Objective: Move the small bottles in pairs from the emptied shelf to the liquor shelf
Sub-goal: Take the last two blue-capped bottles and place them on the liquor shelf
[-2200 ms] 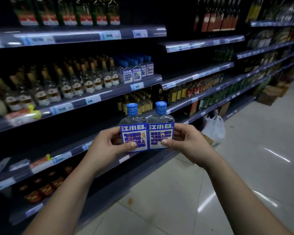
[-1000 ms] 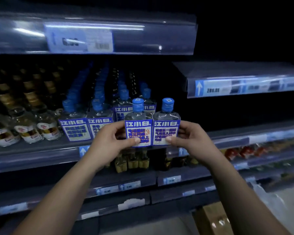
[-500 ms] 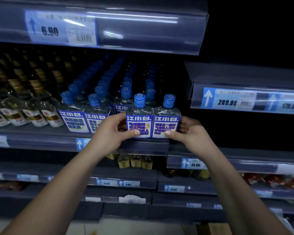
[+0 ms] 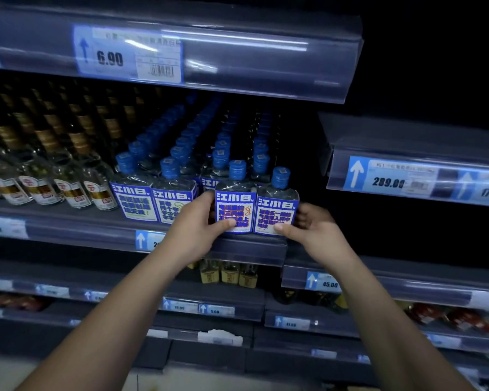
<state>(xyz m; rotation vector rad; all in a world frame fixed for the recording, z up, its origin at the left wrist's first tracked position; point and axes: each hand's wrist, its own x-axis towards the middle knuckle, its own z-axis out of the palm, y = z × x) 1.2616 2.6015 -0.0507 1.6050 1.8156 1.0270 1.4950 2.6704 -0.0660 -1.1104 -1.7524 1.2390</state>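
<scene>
Two small clear bottles with blue caps and blue labels stand side by side at the front edge of the liquor shelf (image 4: 68,230). My left hand (image 4: 194,224) grips the left small bottle (image 4: 235,204), thumb across its label. My right hand (image 4: 314,225) grips the right small bottle (image 4: 275,206) the same way. Their bases sit at the shelf's lip; whether they rest on it I cannot tell. Behind and to the left stand several rows of identical blue-capped bottles (image 4: 153,193).
Gold-capped clear bottles (image 4: 68,184) fill the shelf's left part. A shelf above carries a 6.90 price tag (image 4: 110,57). A separate shelf with a 289.00 tag (image 4: 387,182) juts out at the right. Lower shelves hold small amber bottles (image 4: 227,273).
I have carried the pair from the aisle up to the shelf. Over the last second both hands have pushed the two bottles forward and down onto the shelf's front edge.
</scene>
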